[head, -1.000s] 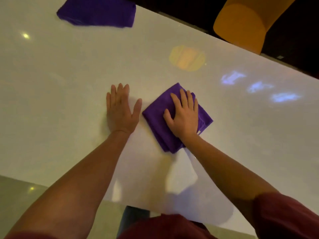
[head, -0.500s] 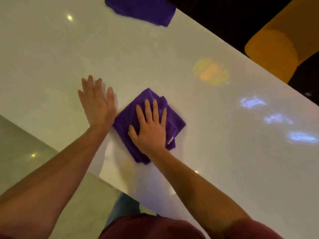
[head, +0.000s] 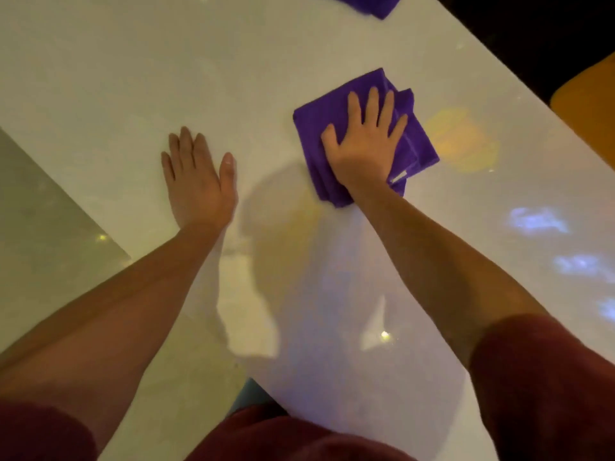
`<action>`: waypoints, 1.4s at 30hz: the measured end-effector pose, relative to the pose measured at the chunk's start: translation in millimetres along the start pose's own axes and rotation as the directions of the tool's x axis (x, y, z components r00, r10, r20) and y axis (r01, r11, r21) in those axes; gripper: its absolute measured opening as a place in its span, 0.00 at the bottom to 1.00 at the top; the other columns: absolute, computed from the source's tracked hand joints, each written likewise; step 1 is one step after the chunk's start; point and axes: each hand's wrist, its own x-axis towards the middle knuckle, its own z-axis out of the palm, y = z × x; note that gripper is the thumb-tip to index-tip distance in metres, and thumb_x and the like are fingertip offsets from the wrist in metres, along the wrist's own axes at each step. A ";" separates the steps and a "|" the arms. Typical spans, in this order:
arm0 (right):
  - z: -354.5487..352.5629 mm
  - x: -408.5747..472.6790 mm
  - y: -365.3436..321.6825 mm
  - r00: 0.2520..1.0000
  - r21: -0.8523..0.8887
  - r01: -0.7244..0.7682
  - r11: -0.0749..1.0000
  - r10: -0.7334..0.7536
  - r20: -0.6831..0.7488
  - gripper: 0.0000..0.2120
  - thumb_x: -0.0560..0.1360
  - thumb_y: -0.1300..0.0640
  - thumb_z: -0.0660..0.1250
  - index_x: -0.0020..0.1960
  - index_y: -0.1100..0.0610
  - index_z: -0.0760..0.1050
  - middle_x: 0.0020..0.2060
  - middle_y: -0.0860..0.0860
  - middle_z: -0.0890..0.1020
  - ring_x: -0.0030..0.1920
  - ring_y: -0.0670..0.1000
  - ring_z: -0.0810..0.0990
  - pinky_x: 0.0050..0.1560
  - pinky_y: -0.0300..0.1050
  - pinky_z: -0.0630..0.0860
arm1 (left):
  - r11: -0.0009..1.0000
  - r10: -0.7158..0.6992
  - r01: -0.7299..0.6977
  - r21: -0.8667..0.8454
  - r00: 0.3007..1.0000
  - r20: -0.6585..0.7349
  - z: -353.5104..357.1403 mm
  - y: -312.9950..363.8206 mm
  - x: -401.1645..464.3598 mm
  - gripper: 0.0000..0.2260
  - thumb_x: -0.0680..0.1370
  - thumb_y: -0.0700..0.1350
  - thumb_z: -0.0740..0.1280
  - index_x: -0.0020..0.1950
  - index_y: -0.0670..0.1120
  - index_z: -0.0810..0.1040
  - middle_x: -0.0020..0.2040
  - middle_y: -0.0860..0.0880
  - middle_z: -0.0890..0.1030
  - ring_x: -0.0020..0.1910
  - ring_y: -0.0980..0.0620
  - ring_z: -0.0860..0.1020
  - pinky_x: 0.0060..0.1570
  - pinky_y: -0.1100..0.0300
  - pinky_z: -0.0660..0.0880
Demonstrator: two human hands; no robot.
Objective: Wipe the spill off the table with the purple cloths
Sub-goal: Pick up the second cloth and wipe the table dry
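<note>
A folded purple cloth [head: 312, 121] lies on the glossy white table [head: 133, 68]. My right hand [head: 364, 144] presses flat on top of it, fingers spread, palm down. My left hand [head: 198, 181] rests flat on the bare tabletop to the left of the cloth, a hand's width apart from it, holding nothing. A second purple cloth [head: 372, 3] lies at the far edge of the table, cut off by the top of the frame. I cannot make out a spill among the reflections on the surface.
An orange chair [head: 589, 104] stands beyond the table's far right edge. The table's near-left edge [head: 126, 264] drops to a pale floor [head: 40, 221]. Light reflections, yellow [head: 462, 138] and blue [head: 535, 221], show on the tabletop at right.
My right hand has slid the cloth away from my left hand, toward the far right of the table. The left hand stays flat on the table; the view has shifted.
</note>
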 end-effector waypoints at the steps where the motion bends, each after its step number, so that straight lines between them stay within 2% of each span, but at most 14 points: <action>1: 1.9 9.2 -22.8 1.000 -0.005 0.008 1.000 -0.008 0.018 0.39 0.80 0.35 0.48 0.86 0.53 0.57 0.85 0.60 0.56 0.86 0.65 0.49 0.82 0.72 0.45 | 1.000 -0.004 0.004 -0.003 1.000 -0.009 -0.1 0.1 -0.6 0.31 0.87 0.60 0.45 0.80 0.39 0.64 0.82 0.38 0.62 0.82 0.38 0.58 0.82 0.43 0.51; 3: 3.8 10.7 -59.5 0.998 0.006 0.051 0.999 -0.051 0.024 0.39 0.80 0.35 0.49 0.86 0.52 0.55 0.85 0.61 0.56 0.85 0.67 0.48 0.81 0.74 0.45 | 0.996 -0.059 0.056 -0.065 0.997 -0.041 -2.5 4.0 7.1 0.31 0.86 0.60 0.44 0.80 0.41 0.66 0.82 0.41 0.64 0.83 0.41 0.59 0.82 0.46 0.51; 6: 11.2 -35.7 -78.2 0.988 -0.012 0.148 0.989 -0.149 -0.034 0.37 0.81 0.36 0.53 0.84 0.53 0.62 0.84 0.62 0.59 0.85 0.67 0.51 0.80 0.74 0.46 | 0.968 -0.184 0.176 -0.178 0.982 -0.032 -9.1 5.5 27.2 0.33 0.85 0.62 0.43 0.80 0.43 0.66 0.82 0.44 0.65 0.83 0.45 0.59 0.82 0.48 0.51; 10: 21.7 -169.7 -50.8 0.948 0.082 0.314 0.946 -0.317 0.034 0.35 0.82 0.36 0.58 0.83 0.53 0.63 0.85 0.60 0.58 0.86 0.64 0.48 0.81 0.74 0.46 | 0.979 -0.170 0.177 -0.106 0.983 0.067 -15.3 7.2 33.7 0.31 0.86 0.60 0.42 0.81 0.44 0.65 0.84 0.44 0.61 0.84 0.43 0.55 0.82 0.45 0.49; 13: 18.5 -248.4 2.6 0.902 0.091 0.416 0.905 -0.423 0.090 0.34 0.81 0.36 0.61 0.82 0.50 0.65 0.85 0.56 0.59 0.86 0.61 0.47 0.80 0.74 0.51 | 0.979 -0.165 0.169 -0.112 0.985 0.046 -18.6 11.5 29.9 0.31 0.86 0.59 0.43 0.80 0.42 0.66 0.83 0.43 0.61 0.84 0.41 0.55 0.82 0.44 0.49; 17: 8.3 -219.7 40.7 0.938 0.014 0.340 0.940 -0.340 0.064 0.33 0.80 0.36 0.60 0.82 0.49 0.67 0.84 0.56 0.63 0.86 0.62 0.53 0.81 0.73 0.51 | 0.986 -0.152 0.155 -0.067 0.987 0.048 -20.0 13.6 29.6 0.34 0.85 0.61 0.41 0.81 0.42 0.63 0.84 0.42 0.60 0.84 0.41 0.54 0.82 0.43 0.48; 21: 16.1 -121.0 -3.7 0.989 0.044 0.145 0.988 -0.143 -0.046 0.33 0.80 0.36 0.57 0.81 0.50 0.68 0.83 0.58 0.64 0.85 0.64 0.55 0.82 0.72 0.49 | 0.990 -0.142 0.143 -0.006 0.989 0.032 -13.0 11.2 30.3 0.34 0.85 0.62 0.40 0.82 0.42 0.61 0.84 0.42 0.58 0.84 0.41 0.53 0.82 0.45 0.46; 23: 18.3 -102.9 -34.0 0.995 0.055 0.051 0.997 -0.046 -0.092 0.33 0.80 0.38 0.57 0.82 0.49 0.68 0.83 0.59 0.64 0.84 0.65 0.57 0.81 0.72 0.51 | 0.995 -0.099 0.098 0.014 0.994 0.050 -12.6 5.9 29.6 0.28 0.87 0.56 0.44 0.82 0.42 0.62 0.83 0.40 0.60 0.83 0.39 0.56 0.82 0.44 0.49; 25: 22.5 -124.9 -47.1 0.985 0.091 0.110 0.990 -0.096 -0.140 0.32 0.81 0.38 0.58 0.82 0.47 0.67 0.83 0.59 0.64 0.84 0.66 0.56 0.81 0.73 0.51 | 0.997 -0.074 0.075 -0.018 0.996 0.047 -17.9 2.2 24.2 0.23 0.88 0.49 0.48 0.80 0.40 0.65 0.81 0.37 0.63 0.81 0.36 0.59 0.81 0.41 0.53; 28: 27.6 -219.9 -19.1 0.927 0.130 0.375 0.918 -0.370 -0.064 0.31 0.81 0.36 0.59 0.82 0.44 0.65 0.85 0.56 0.59 0.86 0.64 0.50 0.81 0.73 0.46 | 0.988 -0.142 0.139 -0.061 0.989 -0.036 -33.1 7.5 -12.7 0.26 0.87 0.54 0.45 0.79 0.44 0.66 0.84 0.43 0.60 0.84 0.40 0.52 0.81 0.46 0.44; 30: 26.1 -286.2 26.8 0.884 0.131 0.461 0.878 -0.467 0.017 0.30 0.82 0.35 0.59 0.82 0.43 0.65 0.86 0.55 0.57 0.86 0.63 0.47 0.80 0.75 0.47 | 0.996 -0.033 0.027 -0.089 0.997 -0.063 -43.7 22.2 -47.5 0.26 0.86 0.55 0.47 0.77 0.44 0.69 0.83 0.43 0.61 0.84 0.38 0.52 0.81 0.44 0.45; 32: 19.6 -334.2 89.5 0.887 0.101 0.455 0.885 -0.460 0.041 0.31 0.81 0.35 0.61 0.82 0.43 0.65 0.85 0.54 0.59 0.86 0.61 0.48 0.80 0.75 0.49 | 0.988 0.060 -0.062 -0.140 0.998 -0.018 -48.0 42.4 -85.7 0.24 0.85 0.53 0.53 0.76 0.42 0.71 0.82 0.40 0.63 0.83 0.35 0.54 0.80 0.40 0.49; 36: -7.4 -356.4 202.8 0.872 -0.013 0.482 0.876 -0.478 0.101 0.31 0.83 0.35 0.59 0.83 0.45 0.66 0.84 0.55 0.62 0.86 0.63 0.53 0.78 0.78 0.55 | 0.995 0.005 0.014 -0.103 0.983 0.184 -36.2 85.0 -171.8 0.26 0.83 0.50 0.59 0.80 0.41 0.65 0.83 0.38 0.59 0.83 0.35 0.53 0.80 0.37 0.49; 42: 4.0 -274.4 164.7 0.945 0.012 0.326 0.945 -0.327 0.018 0.32 0.81 0.34 0.57 0.82 0.45 0.65 0.84 0.56 0.62 0.85 0.65 0.52 0.82 0.74 0.45 | 1.000 -0.010 0.010 0.001 0.997 0.080 -3.6 99.1 -196.2 0.29 0.83 0.55 0.55 0.81 0.40 0.60 0.83 0.37 0.59 0.83 0.35 0.54 0.81 0.38 0.49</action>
